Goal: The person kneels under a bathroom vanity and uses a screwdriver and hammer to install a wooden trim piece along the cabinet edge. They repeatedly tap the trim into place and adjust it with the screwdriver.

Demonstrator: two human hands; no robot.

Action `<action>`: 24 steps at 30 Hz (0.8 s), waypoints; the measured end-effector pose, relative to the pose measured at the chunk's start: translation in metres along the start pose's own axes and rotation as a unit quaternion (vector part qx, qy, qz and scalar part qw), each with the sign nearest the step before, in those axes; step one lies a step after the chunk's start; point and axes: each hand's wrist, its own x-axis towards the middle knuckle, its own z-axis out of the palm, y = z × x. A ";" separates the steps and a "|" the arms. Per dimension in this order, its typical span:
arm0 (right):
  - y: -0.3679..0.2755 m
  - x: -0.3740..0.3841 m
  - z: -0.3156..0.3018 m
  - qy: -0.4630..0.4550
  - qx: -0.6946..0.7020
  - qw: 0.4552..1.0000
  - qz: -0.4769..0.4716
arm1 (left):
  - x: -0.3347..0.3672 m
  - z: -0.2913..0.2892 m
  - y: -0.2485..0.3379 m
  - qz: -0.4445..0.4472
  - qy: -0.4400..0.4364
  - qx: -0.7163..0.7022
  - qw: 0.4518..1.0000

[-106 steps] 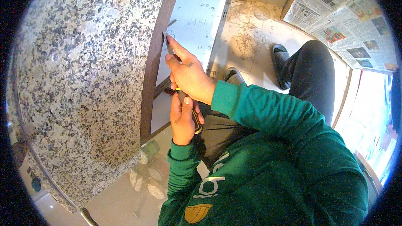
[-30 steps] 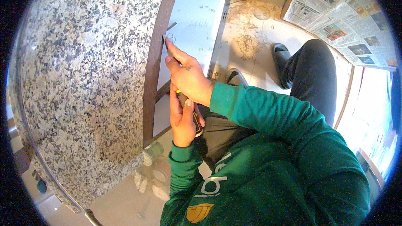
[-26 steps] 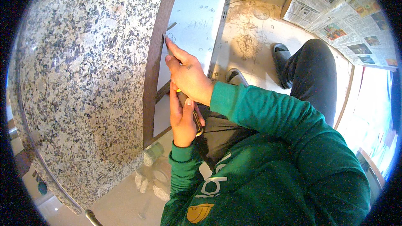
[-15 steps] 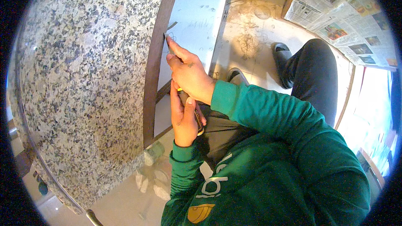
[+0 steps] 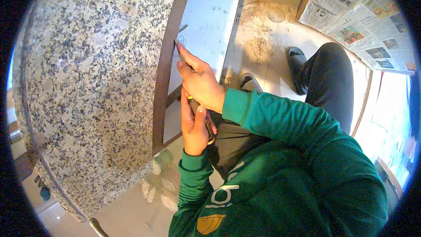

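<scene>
My left hand (image 5: 195,134) is closed around the dark, yellow-trimmed handle (image 5: 209,131) of a hand tool. Just ahead of it, my right hand (image 5: 201,81) wraps the tool's front part, its index finger stretched toward the thin tip (image 5: 176,43). That tip meets the brown edge strip (image 5: 163,87) of a speckled stone-patterned slab (image 5: 96,70). My fingers cover most of the tool, so its exact kind is hidden. A thin dark curl (image 5: 183,28) lies beside the tip, over a pale panel (image 5: 206,22) with pencil scribbles.
Newspaper sheets (image 5: 359,22) cover a surface at the upper right. Scattered shavings (image 5: 263,37) lie on the pale floor by my sandalled feet. Below the slab's near corner are a greenish roll-like object (image 5: 162,161) and several pale lumps (image 5: 168,193). A bent metal rod (image 5: 96,227) shows at the bottom.
The slab and pale panel sit slightly farther right and lower in view. Both hands keep their grip, and the tip remains at the brown edge strip.
</scene>
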 end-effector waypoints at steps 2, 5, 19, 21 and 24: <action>0.001 0.000 0.000 -0.002 0.008 1.000 0.010 | 0.002 0.000 -0.001 0.004 -0.002 -0.002 1.000; 0.003 0.001 0.000 0.003 0.007 1.000 -0.003 | 0.003 -0.001 -0.004 -0.001 -0.001 0.000 1.000; 0.001 0.006 -0.001 0.011 0.018 0.999 0.025 | 0.008 0.001 0.000 0.003 -0.010 0.003 1.000; 0.003 0.004 -0.001 0.006 0.013 1.000 0.026 | 0.007 0.000 -0.001 -0.006 -0.006 0.003 1.000; 0.003 0.003 -0.001 0.000 0.015 1.000 0.013 | 0.007 0.000 -0.004 0.017 -0.004 0.005 1.000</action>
